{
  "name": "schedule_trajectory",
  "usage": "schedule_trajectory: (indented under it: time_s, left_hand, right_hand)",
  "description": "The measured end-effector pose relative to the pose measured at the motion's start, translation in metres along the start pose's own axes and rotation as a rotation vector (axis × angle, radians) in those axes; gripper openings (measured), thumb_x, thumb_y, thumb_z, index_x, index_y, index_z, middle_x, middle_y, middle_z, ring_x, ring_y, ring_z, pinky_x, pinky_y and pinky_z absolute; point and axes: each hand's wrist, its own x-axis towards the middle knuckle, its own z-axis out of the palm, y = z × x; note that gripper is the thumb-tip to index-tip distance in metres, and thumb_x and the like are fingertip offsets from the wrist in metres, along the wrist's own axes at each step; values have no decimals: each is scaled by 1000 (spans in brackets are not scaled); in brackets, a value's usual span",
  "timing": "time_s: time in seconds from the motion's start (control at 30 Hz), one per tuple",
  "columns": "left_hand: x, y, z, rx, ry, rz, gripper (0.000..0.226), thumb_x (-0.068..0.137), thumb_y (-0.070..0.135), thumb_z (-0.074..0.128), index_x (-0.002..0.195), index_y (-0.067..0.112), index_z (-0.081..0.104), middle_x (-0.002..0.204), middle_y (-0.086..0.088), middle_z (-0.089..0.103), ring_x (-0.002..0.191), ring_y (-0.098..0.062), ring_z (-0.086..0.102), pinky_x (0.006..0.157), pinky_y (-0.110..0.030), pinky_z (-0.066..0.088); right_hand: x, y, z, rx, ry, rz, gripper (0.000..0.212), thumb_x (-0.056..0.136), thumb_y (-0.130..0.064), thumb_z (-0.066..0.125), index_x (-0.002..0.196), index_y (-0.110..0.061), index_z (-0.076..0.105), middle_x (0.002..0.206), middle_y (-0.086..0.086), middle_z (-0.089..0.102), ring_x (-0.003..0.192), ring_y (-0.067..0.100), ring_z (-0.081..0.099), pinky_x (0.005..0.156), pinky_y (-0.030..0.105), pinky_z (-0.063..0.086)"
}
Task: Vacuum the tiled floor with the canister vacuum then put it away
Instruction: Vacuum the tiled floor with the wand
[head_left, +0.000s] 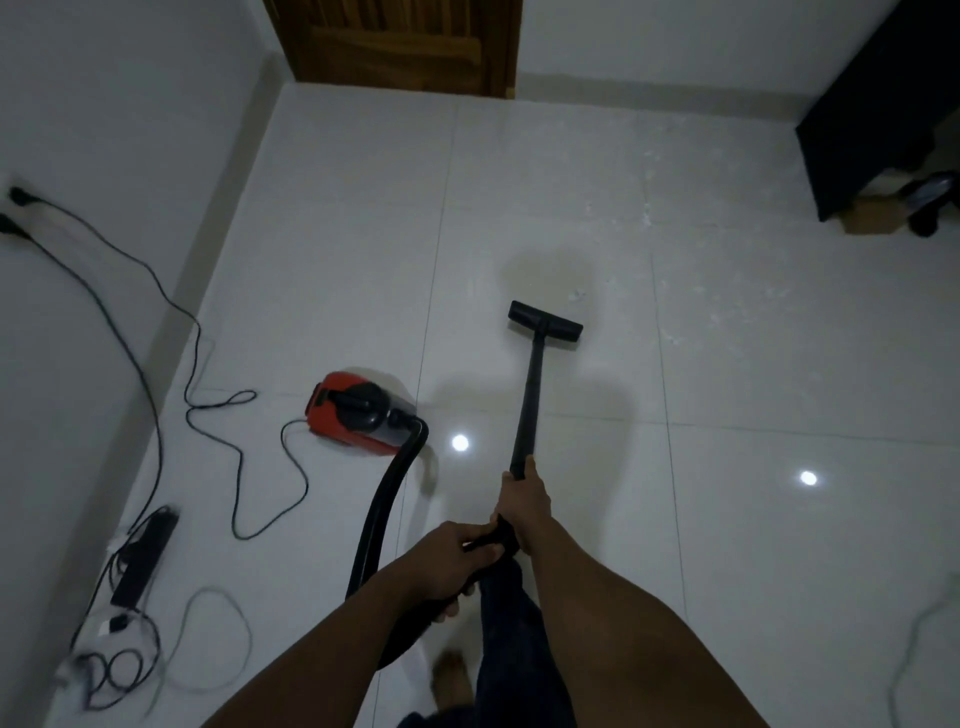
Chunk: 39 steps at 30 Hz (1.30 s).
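Note:
A red and black canister vacuum (353, 415) sits on the white tiled floor (727, 493) at centre left. Its black hose (384, 499) curves from the canister down to my hands. My right hand (524, 501) grips the black wand (530, 400) high on the tube. My left hand (449, 564) holds the wand's handle end just behind it. The flat black floor head (545, 321) rests on the tiles ahead of me. White dust and crumbs (675, 291) are scattered on the tiles to the right of the head.
The vacuum's power cord (244, 452) loops across the floor to a wall socket (15, 200) at left. A black power strip (145, 556) with tangled cables lies at lower left. A wooden door (410, 41) stands at the back. Dark furniture (872, 114) and a cardboard box (872, 213) occupy the right corner.

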Motion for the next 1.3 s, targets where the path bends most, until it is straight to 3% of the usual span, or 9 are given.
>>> schedule_trajectory:
  time_s: [0.13,0.27,0.33,0.47,0.67,0.87,1.0,1.1,1.3]
  left_hand:
    - [-56,-26,39,-6,-35,42,36,104,30,51,138,21,54,70,-1,57,36,0,49,42,-17,42]
    - [-75,-54,64,-46,-38,-12,35,103,33,52,137,23,55,69,-5,56,35,-4,48,38,-19,39]
    - [-81,-66,74,-54,-34,-44,39,102,37,53,139,24,55,70,-8,57,38,-10,48,38,-21,39]
    - [-81,-77,86,-21,-39,-21,39,103,34,52,136,16,57,69,-5,58,36,-4,49,38,-18,39]
    - [-69,-68,94,-33,-48,-22,43,103,34,53,143,20,50,69,-2,60,37,-1,51,39,-16,40]
    - [-36,-35,83,-35,-49,1,41,104,29,52,143,18,50,71,6,58,37,6,52,39,-8,38]
    - [-2,-11,71,-15,-75,-53,50,102,38,52,149,26,42,74,-6,63,44,-15,57,40,-22,47]
    - [27,5,64,-54,-79,-88,51,101,43,54,149,30,42,72,-11,65,45,-21,57,42,-28,50]
    - [70,50,51,-116,-68,-35,43,101,39,55,142,26,52,68,-1,63,41,-10,54,42,-20,45]
  right_hand:
    - [-42,64,11,28,-11,37,61,104,-33,43,155,-42,12,113,13,63,75,26,64,59,36,60]
    - [-29,125,25,-123,10,47,66,97,-45,41,156,-42,12,124,8,63,105,31,63,89,47,56]
    - [-39,138,26,-117,-1,59,64,99,-42,41,156,-42,11,121,9,64,106,31,62,89,45,57]
    - [-64,139,18,-77,-23,35,62,103,-36,42,157,-38,11,124,11,63,96,27,65,93,40,54]
    - [-42,144,12,-47,-24,61,66,100,-37,45,156,-42,10,114,12,66,94,31,67,92,49,54]
    - [-12,109,-5,-43,-28,32,66,101,-34,44,157,-38,8,131,13,57,102,32,64,89,49,56]
    - [11,79,-25,-84,-2,0,66,102,-29,44,158,-34,9,136,13,55,108,31,62,90,36,53]
    - [32,55,-43,-169,16,-25,68,103,-20,44,159,-28,7,138,15,54,113,30,59,79,28,46]
    - [72,6,-70,-279,38,-62,69,103,-21,44,159,-25,5,138,17,54,113,31,59,89,31,49]
